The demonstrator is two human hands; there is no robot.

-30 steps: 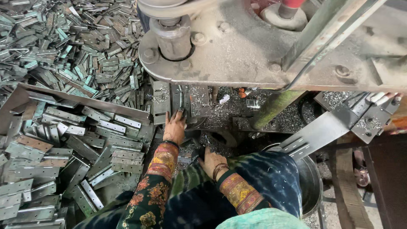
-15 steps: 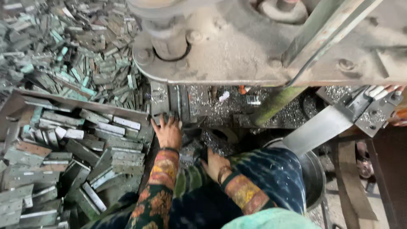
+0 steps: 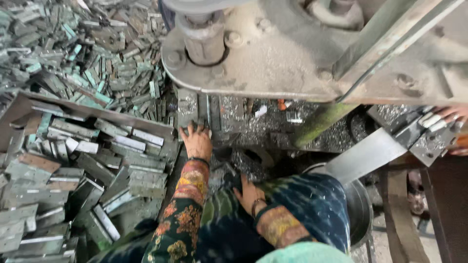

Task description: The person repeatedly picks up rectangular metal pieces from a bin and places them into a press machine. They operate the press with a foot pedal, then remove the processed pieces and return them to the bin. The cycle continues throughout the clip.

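My left hand [image 3: 197, 142] reaches forward to the front edge of a grey press machine's bed [image 3: 243, 119]. Its fingers are spread, and the tips rest just below a flat grey metal plate [image 3: 187, 108] lying on the bed. My right hand [image 3: 247, 194] lies lower, beside my blue-patterned knee, with its fingers stretched toward the dark scrap under the bed. Nothing shows in its grasp. Both forearms wear flowered sleeves.
A box [image 3: 112, 117] full of flat grey metal strips stands at my left, with a heap of similar strips [image 3: 97, 48] behind it. The press body [image 3: 292, 53] overhangs the bed. A metal chute [image 3: 365, 156] slopes into a pail [image 3: 358, 214]. Another person's hand [image 3: 448, 116] touches parts at far right.
My left hand has spread its fingers at the bed's edge and barely shifted. My right hand stays by my knee. The view has drifted slightly.
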